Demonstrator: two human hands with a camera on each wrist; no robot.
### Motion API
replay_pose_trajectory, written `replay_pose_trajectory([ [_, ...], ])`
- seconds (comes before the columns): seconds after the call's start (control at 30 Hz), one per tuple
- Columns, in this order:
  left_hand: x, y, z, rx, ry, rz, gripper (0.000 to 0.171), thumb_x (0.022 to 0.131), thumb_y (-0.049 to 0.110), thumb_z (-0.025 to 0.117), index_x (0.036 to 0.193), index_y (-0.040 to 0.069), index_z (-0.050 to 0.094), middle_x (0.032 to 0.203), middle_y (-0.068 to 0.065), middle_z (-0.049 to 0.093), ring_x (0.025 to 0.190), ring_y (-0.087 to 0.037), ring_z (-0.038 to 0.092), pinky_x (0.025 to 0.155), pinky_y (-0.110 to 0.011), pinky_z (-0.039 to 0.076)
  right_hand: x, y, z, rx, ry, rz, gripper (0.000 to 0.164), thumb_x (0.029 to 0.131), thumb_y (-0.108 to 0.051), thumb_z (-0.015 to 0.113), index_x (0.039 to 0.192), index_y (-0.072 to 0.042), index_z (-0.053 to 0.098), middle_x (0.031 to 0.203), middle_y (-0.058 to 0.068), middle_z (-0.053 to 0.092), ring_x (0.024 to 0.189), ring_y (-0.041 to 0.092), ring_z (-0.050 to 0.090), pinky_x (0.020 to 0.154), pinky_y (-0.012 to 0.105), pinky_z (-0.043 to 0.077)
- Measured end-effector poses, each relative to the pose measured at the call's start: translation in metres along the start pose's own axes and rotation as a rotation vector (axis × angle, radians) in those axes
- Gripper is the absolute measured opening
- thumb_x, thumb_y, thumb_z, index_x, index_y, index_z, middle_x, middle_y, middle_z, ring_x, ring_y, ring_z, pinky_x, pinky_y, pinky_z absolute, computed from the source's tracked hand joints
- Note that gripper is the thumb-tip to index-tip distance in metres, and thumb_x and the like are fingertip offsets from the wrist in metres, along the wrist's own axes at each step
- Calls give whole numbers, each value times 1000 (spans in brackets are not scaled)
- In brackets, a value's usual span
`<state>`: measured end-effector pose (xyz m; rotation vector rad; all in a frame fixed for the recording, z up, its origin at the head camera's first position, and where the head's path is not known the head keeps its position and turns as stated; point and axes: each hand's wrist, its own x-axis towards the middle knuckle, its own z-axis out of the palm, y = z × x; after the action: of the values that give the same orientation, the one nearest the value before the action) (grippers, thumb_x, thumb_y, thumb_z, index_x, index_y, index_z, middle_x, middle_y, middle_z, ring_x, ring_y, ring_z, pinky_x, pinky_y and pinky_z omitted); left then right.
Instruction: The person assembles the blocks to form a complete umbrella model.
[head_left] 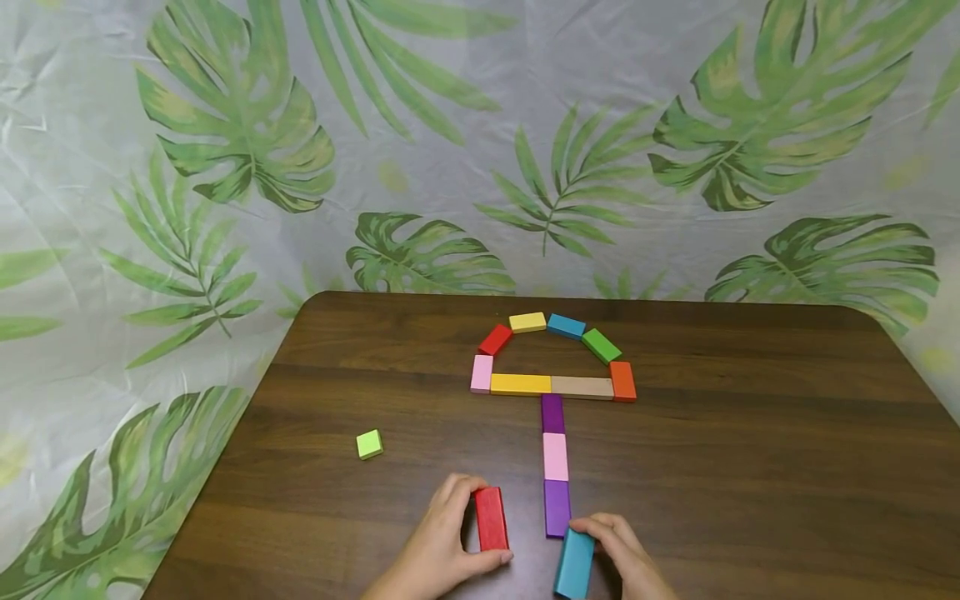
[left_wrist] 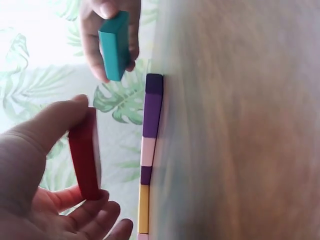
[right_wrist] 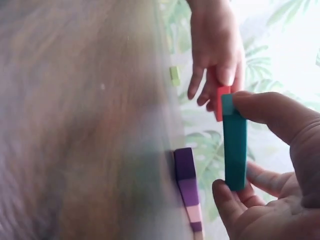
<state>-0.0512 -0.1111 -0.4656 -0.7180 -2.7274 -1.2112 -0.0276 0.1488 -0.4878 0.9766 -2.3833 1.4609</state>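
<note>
My left hand (head_left: 441, 537) holds a red block (head_left: 492, 520) by its two ends, between thumb and fingers. A teal block (head_left: 575, 564) is pinched the same way in my right hand (head_left: 628, 557). Both wrist views show these blocks held above the table. Close to the teal block lies the near purple block (head_left: 557, 510), the lower end of a straight column. Above it in that column come a pink block (head_left: 555, 457) and a darker purple block (head_left: 552, 414), which meets a crossbar of a yellow block (head_left: 521, 384) and a tan block (head_left: 582, 387).
Over the crossbar, several blocks form an arch, among them a blue block (head_left: 566, 326), a green block (head_left: 602, 346) and an orange block (head_left: 622, 381). A small lime cube (head_left: 369, 444) sits apart on the left of the brown wooden table (head_left: 750, 467). Behind hangs a leaf-patterned cloth (head_left: 435, 183).
</note>
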Motion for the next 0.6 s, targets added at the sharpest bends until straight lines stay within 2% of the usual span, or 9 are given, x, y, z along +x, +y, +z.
replay_pose_trajectory([
  [0.07,0,-2,2,-2,-22,-24,63,68,47,74,114,14,46,106,9,42,99,-11,42,83,-28,42,0,4,1,8,-10,-34,83,57,-36,84,120,3,48,113,6,40,102,9,39,82,18,39],
  [0.17,-1,-4,6,6,-53,-46,63,68,47,74,114,14,47,105,9,43,98,-11,42,83,-27,42,-1,6,1,13,-38,-42,80,60,-37,83,120,2,48,113,5,41,100,10,41,79,19,41],
  [0.23,-1,-5,8,21,-64,-53,63,68,48,74,113,13,47,104,8,44,96,-11,42,83,-27,42,-1,4,1,14,-81,6,76,61,-36,82,120,-2,49,113,2,41,99,9,41,78,21,42],
  [0.37,-2,-7,11,70,-69,-49,63,68,50,72,112,13,49,103,8,46,94,-10,42,82,-31,40,-1,-3,0,-14,-176,155,67,64,-35,80,120,-12,52,111,-6,43,97,7,40,75,24,43],
  [0.43,-2,-9,13,99,-70,-45,63,67,51,72,112,13,49,103,8,46,93,-10,42,83,-32,39,-1,-5,1,-53,-192,186,64,65,-36,79,119,-15,53,109,-7,45,96,7,41,73,26,43],
  [0.6,-4,-13,16,149,-68,-39,65,67,54,71,112,12,50,104,7,45,94,-12,41,82,-34,37,-3,-2,6,-161,-153,118,60,65,-42,77,115,-16,56,106,-7,49,93,8,42,69,29,42],
])
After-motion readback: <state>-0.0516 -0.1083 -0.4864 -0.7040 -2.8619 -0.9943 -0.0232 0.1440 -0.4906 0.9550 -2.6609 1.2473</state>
